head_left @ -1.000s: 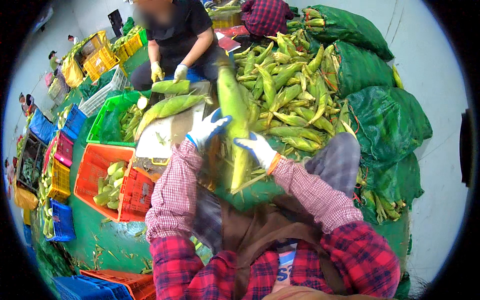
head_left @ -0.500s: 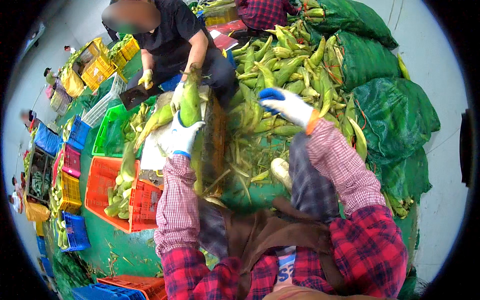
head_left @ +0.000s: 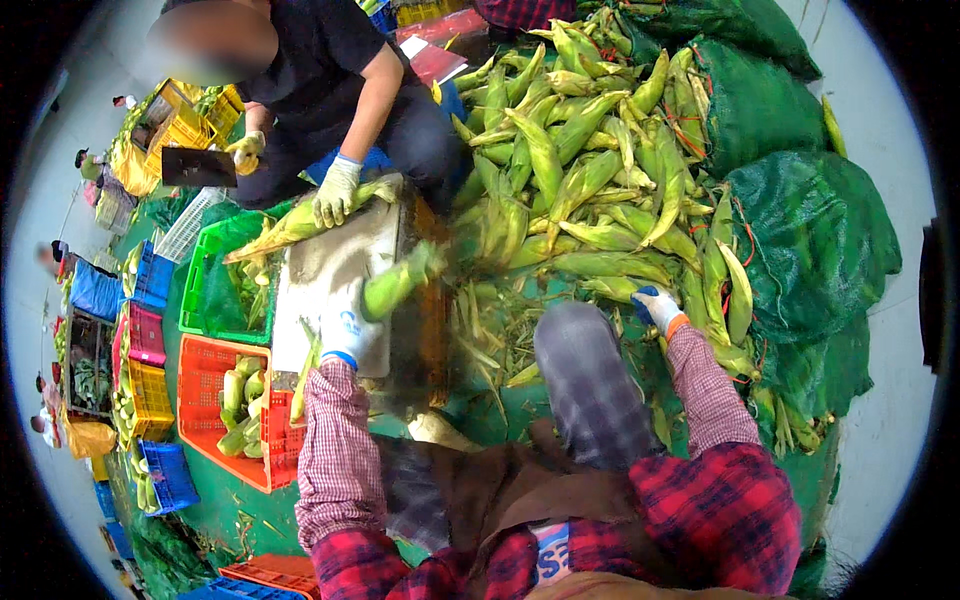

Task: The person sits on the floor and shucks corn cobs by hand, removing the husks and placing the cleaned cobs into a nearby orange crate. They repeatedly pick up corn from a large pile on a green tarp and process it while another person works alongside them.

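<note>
an orange crate holds corn ears, the left hand's fingers grip a blurred green ear over the white-topped bench, and the right hand's fingers curl beside the corn pile, grip unclear.

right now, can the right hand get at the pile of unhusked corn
Probably yes: the right hand is already at the near edge of the pile of unhusked corn, and nothing visible blocks the closest ears.

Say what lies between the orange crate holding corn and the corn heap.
Between crate and heap, the head view shows the white board, the left hand over it and a blurred ear at that hand.
</note>
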The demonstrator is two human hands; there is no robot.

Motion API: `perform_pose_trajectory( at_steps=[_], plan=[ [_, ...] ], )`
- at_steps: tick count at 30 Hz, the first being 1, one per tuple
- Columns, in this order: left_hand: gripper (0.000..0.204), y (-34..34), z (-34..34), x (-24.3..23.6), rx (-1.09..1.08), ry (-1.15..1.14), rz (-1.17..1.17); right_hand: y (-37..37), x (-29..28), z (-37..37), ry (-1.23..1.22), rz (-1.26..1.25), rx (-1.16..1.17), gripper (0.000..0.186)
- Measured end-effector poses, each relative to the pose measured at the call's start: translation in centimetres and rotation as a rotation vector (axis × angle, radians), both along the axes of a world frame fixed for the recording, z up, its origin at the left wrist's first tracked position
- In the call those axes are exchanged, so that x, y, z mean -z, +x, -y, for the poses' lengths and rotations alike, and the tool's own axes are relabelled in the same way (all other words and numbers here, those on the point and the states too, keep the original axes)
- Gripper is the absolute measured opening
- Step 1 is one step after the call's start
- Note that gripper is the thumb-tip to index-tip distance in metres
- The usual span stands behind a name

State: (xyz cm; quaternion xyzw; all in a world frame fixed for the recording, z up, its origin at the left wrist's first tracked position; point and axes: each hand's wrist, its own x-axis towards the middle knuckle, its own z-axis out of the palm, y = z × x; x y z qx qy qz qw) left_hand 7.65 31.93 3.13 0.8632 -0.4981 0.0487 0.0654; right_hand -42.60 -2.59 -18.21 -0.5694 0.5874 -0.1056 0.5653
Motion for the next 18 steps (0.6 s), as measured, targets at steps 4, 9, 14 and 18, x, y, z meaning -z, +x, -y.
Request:
perform_pose_trajectory(
  at_steps=[4,9,14,18],
  plan=[
    [0.086,0.6,0.5,1.6,-0.017,0.126,-0.132,-0.3,2.3,2.7,-0.446,-0.468,-0.168,0.052],
    [0.087,0.9,-0.2,1.5,-0.033,0.132,-0.105,2.1,0.4,6.1,-0.625,-0.845,-0.235,0.095],
    [0.086,1.3,0.3,2.4,0.018,0.056,-0.122,3.3,0.2,9.4,-0.418,-1.011,-0.409,0.097],
    [0.085,1.4,0.9,2.2,0.044,0.063,-0.138,3.0,3.7,8.8,-0.355,-1.059,-0.480,0.100]
  ],
)
